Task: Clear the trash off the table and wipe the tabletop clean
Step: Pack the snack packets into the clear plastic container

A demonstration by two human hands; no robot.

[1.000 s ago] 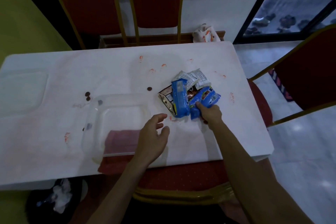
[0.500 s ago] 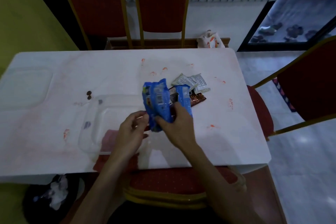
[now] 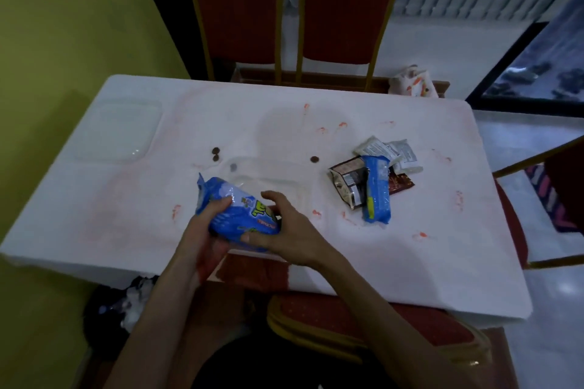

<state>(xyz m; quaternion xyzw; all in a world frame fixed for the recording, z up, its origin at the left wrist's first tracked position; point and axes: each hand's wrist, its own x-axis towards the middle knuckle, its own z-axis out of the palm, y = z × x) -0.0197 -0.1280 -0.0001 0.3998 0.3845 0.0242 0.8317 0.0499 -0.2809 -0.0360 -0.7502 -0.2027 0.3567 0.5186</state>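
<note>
Both hands hold a crumpled blue snack wrapper [image 3: 235, 208] above the near edge of the white table [image 3: 126, 199]. My left hand [image 3: 205, 230] grips its left end and my right hand [image 3: 284, 230] closes on its right end. A pile of trash lies to the right: another blue wrapper [image 3: 376, 191], a dark foil packet [image 3: 347, 180], a brown packet [image 3: 401, 183] and white sachets [image 3: 388, 151]. Red smears [image 3: 319, 129] and small brown spots [image 3: 215, 153] mark the tabletop. A clear plastic tray [image 3: 284, 180] lies under the hands, over a red cloth [image 3: 252, 271].
A clear lid [image 3: 120, 133] rests at the table's far left. Two red chairs [image 3: 237, 9] stand behind the table, one [image 3: 562, 193] at the right, one [image 3: 363, 319] in front of me. A black trash bag [image 3: 126, 303] sits on the floor at lower left.
My right hand lifted a blue wrapper from the pile and brought it left; my left hand took hold of it too. One blue wrapper stayed on the pile.
</note>
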